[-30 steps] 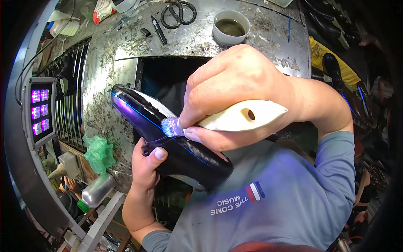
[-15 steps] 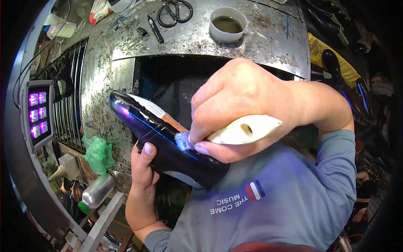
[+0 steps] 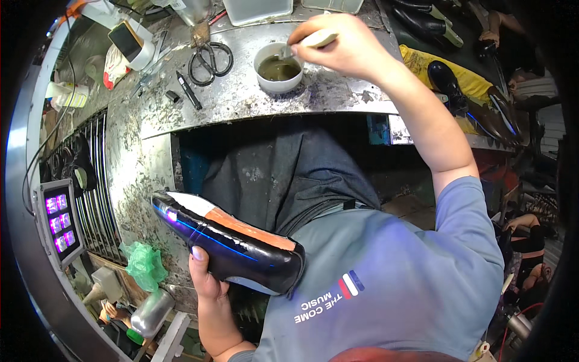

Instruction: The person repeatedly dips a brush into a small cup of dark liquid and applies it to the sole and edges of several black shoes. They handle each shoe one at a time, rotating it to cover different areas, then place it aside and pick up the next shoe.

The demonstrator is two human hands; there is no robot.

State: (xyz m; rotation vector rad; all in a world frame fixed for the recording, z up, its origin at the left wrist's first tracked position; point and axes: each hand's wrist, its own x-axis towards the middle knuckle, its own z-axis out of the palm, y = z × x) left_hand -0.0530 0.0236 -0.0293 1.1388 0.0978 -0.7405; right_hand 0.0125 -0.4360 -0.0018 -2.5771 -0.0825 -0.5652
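"Swung away from the shoe (image 3: pixel 247 256) since half a second ago, the right hand (image 3: pixel 347 48) and its brush (image 3: pixel 319 39) appear at the white cup (image 3: pixel 280 87) on the far side."

"What surrounds them?"

"Scuffed metal workbench (image 3: pixel 232 107), far and left. Nearer, the shoe lies aslant by the grey shirt (image 3: pixel 386 265): toe far left, heel near right, orange and white underside turned toward the far right."

"Who has hold of it?"

"Left hand (image 3: pixel 208 277) alone, grasping it from the near left, thumb on the black side. That hand is the nearer; the right is well apart, far and right of the shoe."

"And the cup?"

"Far of the shoe and right of its toe, murky liquid (image 3: pixel 277 72) inside. At its right rim, the right hand pinches the pale brush, bristle end pointing left, into the cup; whether it touches the liquid, one cannot tell."
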